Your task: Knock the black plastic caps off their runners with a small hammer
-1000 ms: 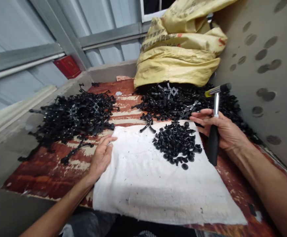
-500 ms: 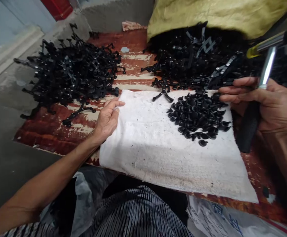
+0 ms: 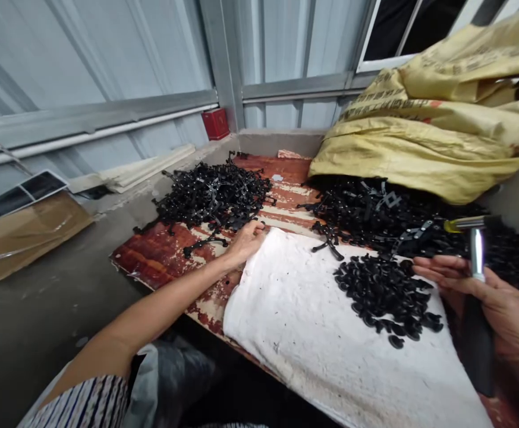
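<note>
A: From your remote post, what do you make out at the centre of the work?

B: The yellow-tipped hammer [image 3: 477, 342], steel-shafted, head uppermost, at the right border of the white cloth [image 3: 313, 333]. I see the right hand [image 3: 500, 297] wrapped loosely about it, handle between thumb and palm, fingers extended toward the cloth's far right corner.

A: And the left hand [image 3: 249, 239]?

B: At the cloth's far left corner, fingers curled. Whether they pinch the fabric I cannot tell.

A: What surrounds them?

B: On the cloth's right half, a heap of black round-headed pieces [image 3: 381, 291]; across its far edge, one black jointed linkage [image 3: 328, 239]. Beyond the cloth lie two linkage piles, one to the left [image 3: 214, 193], one to the right [image 3: 370, 208], the latter beneath a yellow woven sack [image 3: 420, 148]. The worn red board [image 3: 152, 261] lies under all.

A: Which step is in hand?

B: I judge it a readying one: hammer held raised, cloth corner attended. Any use of the hammer would call for a firmer grasp, and for keeping its head clear of the loose heap.
</note>
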Available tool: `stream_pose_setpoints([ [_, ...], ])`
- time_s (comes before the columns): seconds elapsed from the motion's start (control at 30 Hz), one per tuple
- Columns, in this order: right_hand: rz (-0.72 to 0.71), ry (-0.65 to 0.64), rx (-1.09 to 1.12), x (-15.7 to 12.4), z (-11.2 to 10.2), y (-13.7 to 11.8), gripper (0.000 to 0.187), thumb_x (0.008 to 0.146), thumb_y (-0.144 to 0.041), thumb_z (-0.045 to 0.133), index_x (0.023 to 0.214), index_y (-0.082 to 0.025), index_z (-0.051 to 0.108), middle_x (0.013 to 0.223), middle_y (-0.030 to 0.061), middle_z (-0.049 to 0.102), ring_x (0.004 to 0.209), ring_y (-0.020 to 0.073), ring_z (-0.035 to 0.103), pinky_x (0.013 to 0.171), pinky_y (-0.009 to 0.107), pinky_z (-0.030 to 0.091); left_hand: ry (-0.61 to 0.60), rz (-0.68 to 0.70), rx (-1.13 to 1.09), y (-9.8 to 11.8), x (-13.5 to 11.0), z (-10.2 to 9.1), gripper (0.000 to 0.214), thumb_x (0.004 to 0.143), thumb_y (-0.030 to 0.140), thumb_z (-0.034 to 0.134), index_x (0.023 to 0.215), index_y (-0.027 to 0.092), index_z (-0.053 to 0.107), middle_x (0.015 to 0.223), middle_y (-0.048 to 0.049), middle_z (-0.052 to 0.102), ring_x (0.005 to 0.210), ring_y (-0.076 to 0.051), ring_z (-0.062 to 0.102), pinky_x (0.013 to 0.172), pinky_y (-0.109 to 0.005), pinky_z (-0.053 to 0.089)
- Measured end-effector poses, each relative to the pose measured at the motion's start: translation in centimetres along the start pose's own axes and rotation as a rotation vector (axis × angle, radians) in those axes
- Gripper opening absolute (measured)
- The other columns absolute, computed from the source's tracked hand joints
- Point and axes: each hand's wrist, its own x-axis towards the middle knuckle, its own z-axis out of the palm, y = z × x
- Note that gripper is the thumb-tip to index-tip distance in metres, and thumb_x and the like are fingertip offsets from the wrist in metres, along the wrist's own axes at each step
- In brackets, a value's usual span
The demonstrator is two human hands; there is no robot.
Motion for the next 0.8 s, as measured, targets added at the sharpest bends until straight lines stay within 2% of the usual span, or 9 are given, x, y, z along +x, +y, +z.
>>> stream_pose_setpoints([
  [0.13,0.011,-0.006,0.005,0.2,0.0,-0.1,0.027,0.045,-0.016,0.073,0.066,-0.033,0.071,0.103,0.0076,0.076,0.118,0.0271,0.063,0.099,0.022,0.047,-0.086,0.081,0.064,0.9,1.8,-0.1,0.008,0.067,0.016,0.059,0.074,0.018,0.062,0.067,0.002,0.054,0.065,-0.015,0.051,0.063,-0.026,0.043],
  [0.23,-0.006,-0.017,0.012,0.6,-0.2,0.1,0.027,0.046,-0.018,0.073,0.068,-0.034,0.071,0.099,0.007,0.077,0.117,0.0286,0.064,0.101,0.025,0.046,-0.092,0.153,0.09,1.6,1.8,0.0,0.01,0.063,0.01,0.055,0.065,0.019,0.056,0.069,0.0009,0.053,0.07,-0.016,0.052,0.069,-0.028,0.043],
  [0.33,-0.028,-0.031,0.016,1.0,-0.6,0.6,0.028,0.048,-0.02,0.074,0.071,-0.034,0.071,0.099,0.0067,0.077,0.116,0.0293,0.064,0.102,0.028,0.046,-0.072,0.218,0.094,2.2,1.3,0.3,0.017,0.06,0.005,0.05,0.066,0.02,0.052,0.074,0.0006,0.053,0.076,-0.016,0.052,0.074,-0.027,0.042],
  [0.4,-0.037,-0.041,0.011,1.2,-0.7,0.7,0.027,0.049,-0.021,0.074,0.072,-0.034,0.071,0.1,0.0077,0.077,0.116,0.0304,0.064,0.103,0.029,0.046,-0.058,0.234,0.092,2.2,1.3,0.4,0.018,0.061,0.004,0.049,0.068,0.021,0.049,0.071,0.0021,0.052,0.071,-0.015,0.05,0.071,-0.026,0.041],
  [0.5,-0.038,-0.033,0.001,1.1,-0.6,0.6,0.027,0.048,-0.02,0.073,0.071,-0.034,0.07,0.1,0.0084,0.077,0.117,0.0314,0.064,0.104,0.031,0.046,-0.005,0.197,0.077,1.6,2.1,0.3,0.019,0.065,0.006,0.05,0.073,0.022,0.045,0.066,0.005,0.049,0.062,-0.013,0.045,0.063,-0.025,0.037],
  [0.63,-0.009,0.002,-0.013,0.6,-0.3,0.2,0.027,0.046,-0.018,0.073,0.068,-0.035,0.071,0.098,0.0071,0.077,0.119,0.0296,0.062,0.102,0.027,0.046,0.061,0.106,0.058,0.0,3.5,-0.3,0.02,0.066,0.009,0.054,0.079,0.022,0.046,0.061,0.0076,0.045,0.054,-0.011,0.043,0.055,-0.023,0.034],
  [0.7,0.01,0.013,-0.027,0.5,-0.1,0.1,0.027,0.046,-0.019,0.073,0.068,-0.035,0.072,0.102,0.0065,0.076,0.121,0.0281,0.061,0.1,0.024,0.046,0.104,0.082,0.069,-0.6,3.6,-0.8,0.02,0.067,0.009,0.054,0.081,0.022,0.047,0.063,0.0068,0.045,0.055,-0.011,0.045,0.057,-0.023,0.037],
  [0.8,0.03,0.035,-0.057,0.1,0.0,0.0,0.028,0.048,-0.019,0.073,0.07,-0.037,0.072,0.11,0.0056,0.075,0.122,0.0248,0.06,0.096,0.021,0.048,0.174,0.099,0.115,-0.5,2.5,-1.4,0.018,0.071,0.009,0.053,0.084,0.022,0.05,0.08,0.0012,0.05,0.069,-0.013,0.051,0.072,-0.027,0.044],
])
